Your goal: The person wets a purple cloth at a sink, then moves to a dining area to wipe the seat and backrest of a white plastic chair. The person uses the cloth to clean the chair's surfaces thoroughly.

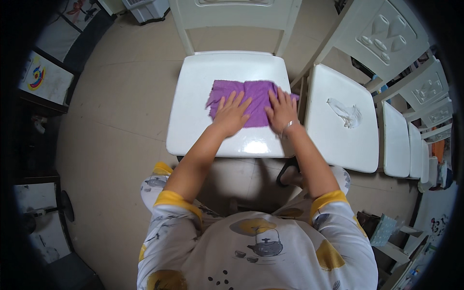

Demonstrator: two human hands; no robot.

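Note:
A purple cloth [256,104] lies spread on the seat of a white chair [193,111] in front of me. My left hand [232,115] rests flat on the cloth's left part, fingers stretched out and pointing away from me. On the cloth's right edge lies my right hand [282,111], its fingers also spread, with a silvery band around the wrist. Both palms press down and neither hand grasps the cloth. One corner of the cloth reaches past the seat's right side.
To the right stands a second white chair [338,140] with a crumpled white wipe or bag [346,112] on its seat. More white chairs [397,140] line up beyond it. A grey plastic bin [147,9] sits at the far left, and dark furniture runs along the left side.

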